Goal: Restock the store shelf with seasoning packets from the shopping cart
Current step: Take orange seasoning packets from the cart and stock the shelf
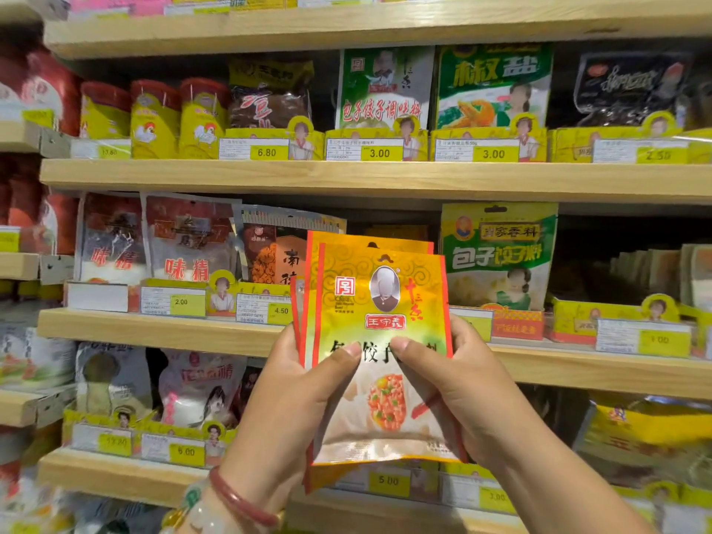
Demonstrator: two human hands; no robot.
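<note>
Both hands raised, left hand (pixel 296 395) and right hand (pixel 458 391) pinching closed, thumbs forward, bracelets on left wrist

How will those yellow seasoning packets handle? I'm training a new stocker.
The yellow seasoning packets look thin and flat, so probably light and floppy. Their glossy film may let the fanned stack slide apart. Both the left hand and right hand pinch them, suggesting they need steadying.
</note>
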